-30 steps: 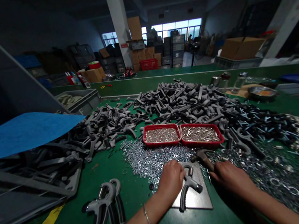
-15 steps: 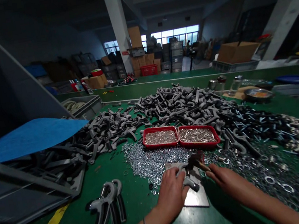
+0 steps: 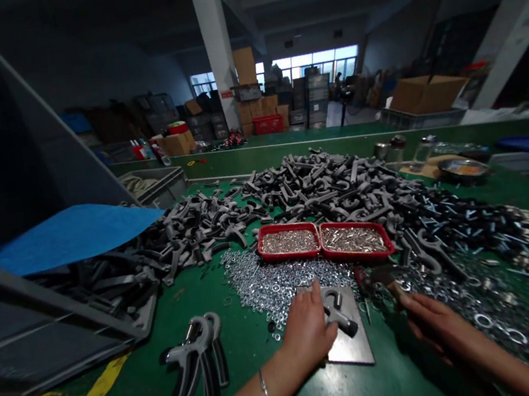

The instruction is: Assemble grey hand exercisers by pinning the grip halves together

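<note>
My left hand (image 3: 307,327) rests at the left side of a flat metal plate (image 3: 349,350), its thumb against a grey-and-black hand-grip handle (image 3: 339,317) lying there. Its index finger points up and away; the other fingers are partly hidden. In my right hand (image 3: 429,319) is a hammer (image 3: 382,277), gripped by its wooden handle, with the dark head off the plate's right edge. To the left lie assembled spring hand grips (image 3: 202,354), apart from both hands.
Small nuts (image 3: 254,287) spread behind the plate, before two red trays (image 3: 285,227) of small metal parts. Grey handles (image 3: 332,180) are heaped farther back. Washers (image 3: 482,321) and bolts (image 3: 471,217) cover the right side. A large grey crate (image 3: 55,314) stands at left.
The hammer and my right hand have moved right, away from the handle piece on the plate. My left index finger has lifted. The view has shifted slightly.
</note>
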A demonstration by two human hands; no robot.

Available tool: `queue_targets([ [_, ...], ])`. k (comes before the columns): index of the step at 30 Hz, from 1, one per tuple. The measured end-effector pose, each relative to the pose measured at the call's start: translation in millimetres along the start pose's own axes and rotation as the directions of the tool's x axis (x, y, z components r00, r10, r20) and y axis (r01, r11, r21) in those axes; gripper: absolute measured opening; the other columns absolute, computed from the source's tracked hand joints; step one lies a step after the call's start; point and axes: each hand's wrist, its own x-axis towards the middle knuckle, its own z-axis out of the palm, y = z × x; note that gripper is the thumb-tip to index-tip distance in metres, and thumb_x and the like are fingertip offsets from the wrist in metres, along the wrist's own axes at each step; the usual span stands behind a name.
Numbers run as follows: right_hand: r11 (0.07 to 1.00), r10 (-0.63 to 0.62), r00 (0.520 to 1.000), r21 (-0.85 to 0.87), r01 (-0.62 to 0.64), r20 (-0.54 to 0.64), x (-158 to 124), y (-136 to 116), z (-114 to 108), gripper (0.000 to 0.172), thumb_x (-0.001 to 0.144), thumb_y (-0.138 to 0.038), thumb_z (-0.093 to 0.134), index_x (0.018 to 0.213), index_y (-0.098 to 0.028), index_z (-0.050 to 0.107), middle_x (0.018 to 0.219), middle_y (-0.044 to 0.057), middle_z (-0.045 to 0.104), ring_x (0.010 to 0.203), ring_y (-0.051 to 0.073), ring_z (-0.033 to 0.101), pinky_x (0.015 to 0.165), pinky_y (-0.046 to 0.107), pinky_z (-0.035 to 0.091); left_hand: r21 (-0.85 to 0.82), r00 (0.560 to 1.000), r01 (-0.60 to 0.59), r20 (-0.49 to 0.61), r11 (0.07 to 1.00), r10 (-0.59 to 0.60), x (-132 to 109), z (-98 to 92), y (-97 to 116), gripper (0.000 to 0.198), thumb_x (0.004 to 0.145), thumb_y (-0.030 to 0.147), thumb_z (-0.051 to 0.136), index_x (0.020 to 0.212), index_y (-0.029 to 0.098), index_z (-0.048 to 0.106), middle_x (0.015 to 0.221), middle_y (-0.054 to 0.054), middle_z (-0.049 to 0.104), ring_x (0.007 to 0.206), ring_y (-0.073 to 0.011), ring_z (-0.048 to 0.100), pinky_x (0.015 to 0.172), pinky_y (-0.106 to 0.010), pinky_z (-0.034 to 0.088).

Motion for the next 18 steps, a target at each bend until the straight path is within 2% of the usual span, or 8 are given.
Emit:
queue_targets([
  [2,0.976,-0.062,0.991,-0.215,0.036,-0.117,6.9,11.1,-25.8,0.053,0.092,-0.068,0.027,0.080,-0.024,0.054,0.056,-0.002,0.057,0.038,0.016,0.047,0.037,0.027,0.040,-0.214,0.993,0.102,0.078,0.971,-0.087,6.2,-7.8,0.1,0.075,0.079,0.036,0.066,0.145,0.011,0.040,0.116,-0.018,0.066,0.111,-0.0341,0.060,0.100,-0.047,0.045],
  [4,0.909,-0.169,0.967,-0.409,0.078,-0.191,16.0,12.4,-49.0,0.046,0.091,-0.061,0.036,0.075,-0.023,0.057,0.064,0.006,0.065,0.053,0.023,0.061,0.052,0.033,0.049,-0.379,0.975,0.211,0.142,0.901,-0.169,10.1,-14.5,-4.4,0.069,0.085,0.044,0.060,0.142,0.012,0.042,0.112,-0.016,0.067,0.103,-0.0304,0.065,0.093,-0.043,0.050],
  [5,0.883,-0.218,0.952,-0.459,0.098,-0.217,21.0,9.4,-56.5,0.040,0.089,-0.056,0.042,0.077,-0.022,0.059,0.074,0.010,0.069,0.067,0.027,0.066,0.063,0.037,0.051,-0.401,0.974,0.225,0.128,0.888,-0.189,10.6,-17.4,-8.5,0.067,0.085,0.045,0.059,0.141,0.012,0.042,0.117,-0.017,0.065,0.106,-0.0298,0.064,0.095,-0.043,0.049],
  [7,0.843,-0.304,0.922,-0.519,0.143,-0.239,31.9,-1.4,-58.0,0.031,0.089,-0.047,0.047,0.086,-0.020,0.062,0.096,0.016,0.070,0.094,0.032,0.065,0.084,0.042,0.049,-0.333,0.984,0.171,0.008,0.927,-0.179,8.2,-21.8,-19.3,0.062,0.083,0.039,0.062,0.137,0.014,0.046,0.130,-0.017,0.058,0.121,-0.0302,0.056,0.105,-0.043,0.042],
  [9,0.807,-0.363,0.907,-0.559,0.191,-0.213,43.6,-14.3,-40.3,0.027,0.091,-0.041,0.046,0.093,-0.020,0.063,0.105,0.016,0.070,0.103,0.031,0.063,0.092,0.041,0.045,-0.198,0.989,0.092,-0.095,0.976,-0.113,1.5,-23.7,-29.7,0.046,0.084,0.031,0.060,0.127,0.016,0.054,0.131,-0.014,0.057,0.127,-0.0292,0.050,0.111,-0.045,0.035],
  [13,0.804,-0.327,0.927,-0.569,0.170,-0.185,65.7,-31.3,22.2,0.025,0.093,-0.041,0.050,0.087,-0.019,0.061,0.087,0.014,0.073,0.083,0.029,0.070,0.077,0.038,0.049,-0.053,0.994,-0.007,-0.107,0.999,0.002,-19.1,-14.2,-31.1,0.027,0.089,0.029,0.053,0.113,0.018,0.060,0.118,-0.010,0.062,0.117,-0.0270,0.053,0.107,-0.046,0.039],
  [15,0.821,-0.294,0.928,-0.557,0.124,-0.227,73.7,-33.4,43.3,0.024,0.092,-0.040,0.054,0.089,-0.017,0.059,0.084,0.017,0.073,0.082,0.032,0.071,0.072,0.039,0.048,-0.023,0.997,-0.002,-0.083,1.000,0.000,-27.6,-2.7,-21.0,0.036,0.085,0.034,0.061,0.118,0.018,0.058,0.121,-0.011,0.060,0.119,-0.0287,0.051,0.106,-0.046,0.040],
  [18,0.858,-0.287,0.922,-0.497,0.128,-0.258,78.4,-32.7,45.3,0.018,0.088,-0.035,0.058,0.086,-0.017,0.056,0.083,0.017,0.073,0.083,0.032,0.071,0.072,0.037,0.048,0.032,0.999,0.008,-0.037,0.999,-0.007,-32.5,13.8,-3.3,0.057,0.076,0.036,0.071,0.126,0.015,0.053,0.130,-0.015,0.055,0.124,-0.0334,0.046,0.110,-0.051,0.035],
])
